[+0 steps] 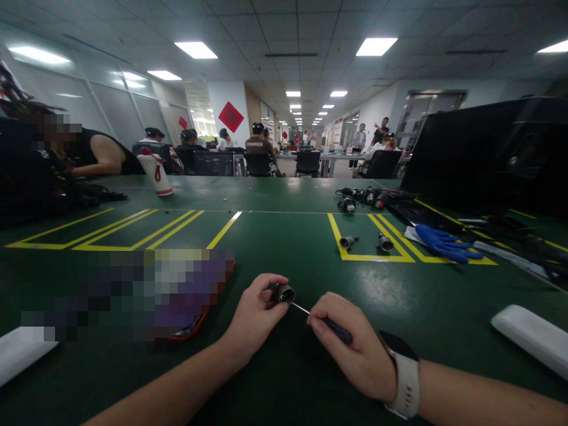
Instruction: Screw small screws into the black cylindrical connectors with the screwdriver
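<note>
Between the thumb and fingers of my left hand [257, 313] is a small round grey metal part [284, 293], its hollow end turned toward me and to the right. My right hand [348, 340], with a watch on the wrist, grips the dark handle of a screwdriver [337, 329]. The thin shaft points up and left, and its tip is at the opening of the metal part; whether it touches the inside I cannot tell. Two similar metal parts, a left one [348, 242] and a right one [386, 242], lie inside a yellow-taped area farther off.
The green table [284, 236] carries yellow tape lines. Blue gloves [444, 242] and several dark tools [364, 198] lie at the right. A red-edged object, blurred [195, 296], is to the left. A white cup [156, 173] stands farther back. People sit beyond.
</note>
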A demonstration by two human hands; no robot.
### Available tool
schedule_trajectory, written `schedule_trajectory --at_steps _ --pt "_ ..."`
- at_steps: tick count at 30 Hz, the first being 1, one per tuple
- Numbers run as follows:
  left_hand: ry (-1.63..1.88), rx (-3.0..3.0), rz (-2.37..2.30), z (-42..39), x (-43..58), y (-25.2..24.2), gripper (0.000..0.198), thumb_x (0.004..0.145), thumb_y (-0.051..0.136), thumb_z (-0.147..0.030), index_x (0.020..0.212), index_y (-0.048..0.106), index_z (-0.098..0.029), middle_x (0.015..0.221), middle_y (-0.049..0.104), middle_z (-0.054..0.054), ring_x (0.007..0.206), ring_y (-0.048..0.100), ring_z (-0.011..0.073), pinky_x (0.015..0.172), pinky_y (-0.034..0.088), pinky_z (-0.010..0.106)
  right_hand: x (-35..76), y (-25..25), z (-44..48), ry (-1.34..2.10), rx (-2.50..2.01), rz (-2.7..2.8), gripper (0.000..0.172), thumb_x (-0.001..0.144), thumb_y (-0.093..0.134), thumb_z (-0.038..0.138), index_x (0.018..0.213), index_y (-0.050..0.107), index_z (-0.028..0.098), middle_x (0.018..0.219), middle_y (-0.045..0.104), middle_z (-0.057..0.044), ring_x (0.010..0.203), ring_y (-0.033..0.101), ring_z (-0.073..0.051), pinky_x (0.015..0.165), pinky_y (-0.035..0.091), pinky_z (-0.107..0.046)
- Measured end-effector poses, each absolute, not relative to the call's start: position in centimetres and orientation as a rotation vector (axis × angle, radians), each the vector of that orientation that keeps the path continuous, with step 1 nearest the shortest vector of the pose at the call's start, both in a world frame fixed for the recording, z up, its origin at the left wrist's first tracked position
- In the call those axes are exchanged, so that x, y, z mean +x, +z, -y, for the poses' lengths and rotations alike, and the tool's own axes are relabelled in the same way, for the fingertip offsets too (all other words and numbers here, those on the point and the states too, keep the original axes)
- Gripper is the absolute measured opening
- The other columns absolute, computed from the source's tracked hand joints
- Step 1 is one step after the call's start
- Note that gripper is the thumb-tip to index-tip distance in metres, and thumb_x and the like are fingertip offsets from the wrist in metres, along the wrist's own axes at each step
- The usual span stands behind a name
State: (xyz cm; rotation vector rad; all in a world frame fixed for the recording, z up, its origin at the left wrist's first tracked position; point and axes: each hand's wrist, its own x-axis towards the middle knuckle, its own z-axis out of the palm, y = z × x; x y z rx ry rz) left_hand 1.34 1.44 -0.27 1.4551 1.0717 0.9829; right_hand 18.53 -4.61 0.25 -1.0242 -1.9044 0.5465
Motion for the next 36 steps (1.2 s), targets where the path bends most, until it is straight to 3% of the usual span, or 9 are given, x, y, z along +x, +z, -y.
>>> schedule_trajectory --at_steps 5,19,36 --pt "0.974 1.414 -1.076 -1.5 1.4 0.0 0.033 0.065 0.063 -0.016 0.097 0.055 -0.017 0.081 0.067 0.003 0.085 0.065 0.0221 0.078 0.048 0.035 18.6 0.3 4.5 0.542 -1.009 1.911 0.015 0.087 0.043 0.016 0.075 0.054 0.018 0.071 0.055 -0.002 0.069 0.05 -0.016 0.063 0.037 -0.03" --pt "1.07 1.324 -1.188 -2.0 1.1 -0.2 0.038 0.064 0.063 -0.014 0.101 0.055 -0.016 0.091 0.069 0.006 0.09 0.065 0.0216 0.084 0.047 0.036 18.7 0.1 4.4 0.505 -1.191 1.925 0.017 0.085 0.044 0.016 0.071 0.054 0.017 0.068 0.056 -0.002 0.066 0.051 -0.016 0.061 0.035 -0.03" --pt "1.073 1.385 -1.145 -2.1 1.4 -0.6 0.044 0.056 0.066 -0.01 0.098 0.056 -0.014 0.086 0.069 0.006 0.086 0.066 0.0221 0.078 0.051 0.034 18.7 0.3 4.5 0.511 -1.073 1.867 0.018 0.085 0.043 0.017 0.071 0.054 0.018 0.066 0.055 -0.002 0.064 0.051 -0.016 0.059 0.036 -0.029"
